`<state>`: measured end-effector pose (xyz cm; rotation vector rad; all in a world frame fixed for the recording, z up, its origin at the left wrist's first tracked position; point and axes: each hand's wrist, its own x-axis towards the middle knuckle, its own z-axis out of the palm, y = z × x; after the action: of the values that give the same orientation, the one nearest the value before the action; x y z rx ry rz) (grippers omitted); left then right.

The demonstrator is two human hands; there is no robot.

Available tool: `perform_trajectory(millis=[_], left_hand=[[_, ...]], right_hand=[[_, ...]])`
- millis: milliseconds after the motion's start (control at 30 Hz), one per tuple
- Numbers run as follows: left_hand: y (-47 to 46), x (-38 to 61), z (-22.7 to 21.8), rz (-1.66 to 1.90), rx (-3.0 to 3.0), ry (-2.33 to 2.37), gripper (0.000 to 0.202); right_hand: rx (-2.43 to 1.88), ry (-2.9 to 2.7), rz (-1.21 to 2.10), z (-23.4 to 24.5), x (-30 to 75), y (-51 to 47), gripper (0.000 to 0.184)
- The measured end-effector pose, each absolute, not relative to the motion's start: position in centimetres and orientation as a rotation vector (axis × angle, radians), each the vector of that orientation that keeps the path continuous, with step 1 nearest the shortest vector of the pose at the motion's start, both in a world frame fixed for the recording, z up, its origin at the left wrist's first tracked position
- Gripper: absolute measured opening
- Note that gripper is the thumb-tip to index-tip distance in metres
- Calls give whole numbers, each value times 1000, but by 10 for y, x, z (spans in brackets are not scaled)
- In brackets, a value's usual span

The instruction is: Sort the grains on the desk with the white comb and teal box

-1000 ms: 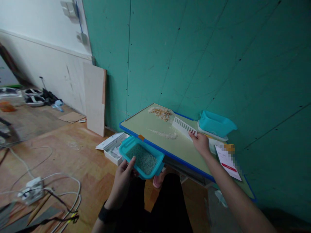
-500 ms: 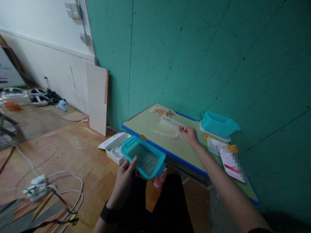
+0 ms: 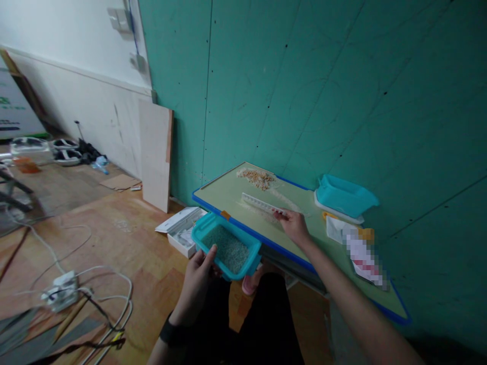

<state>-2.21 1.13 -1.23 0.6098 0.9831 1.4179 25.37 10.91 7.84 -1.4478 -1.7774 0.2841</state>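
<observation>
My left hand [image 3: 200, 266] grips the near-left rim of a turquoise plastic tub [image 3: 253, 256], thumb over the edge. Inside the tub lies a layer of pale fine grains [image 3: 227, 248]. The tub sits just under the front edge of a low table [image 3: 304, 238] with a blue border. Over the tabletop, my right hand [image 3: 292, 223] pinches the right end of a long white slotted strip [image 3: 258, 204]. Whitish grains lie around the strip, partly hidden by it. Farther back is a heap of yellowish kernels [image 3: 258, 177] mixed with pale grains.
A second turquoise tub [image 3: 344, 195] stands at the table's back right, with a white packet [image 3: 363, 256] nearer. An open white box [image 3: 182, 235] is on the floor left of the held tub. Cables and a power strip [image 3: 63, 291] lie at far left; a board [image 3: 155, 152] leans on the wall.
My right hand has drawn the white strip toward the front edge and slightly left, over the pale grains. A streak of grains now shows behind it. My left hand keeps the tub in place.
</observation>
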Motion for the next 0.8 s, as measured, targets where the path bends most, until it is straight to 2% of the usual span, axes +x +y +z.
perform_trajectory(millis=[167,400,567,800], left_hand=[[11,-23,-13,1404,621,1003,54],[10,-23,-13,1407,621,986,56],[10,-23,-14,1421,621,975,56],[13,-25,-22,1407,652,985,51]], right_hand=[[-1392,-1725,356,86,257,111,36],[-1547,-1566,175,111,318,43,39],[-1649,-1464,119,101,355,-6,37],[-1643,-1440,200,89,340,11,41]])
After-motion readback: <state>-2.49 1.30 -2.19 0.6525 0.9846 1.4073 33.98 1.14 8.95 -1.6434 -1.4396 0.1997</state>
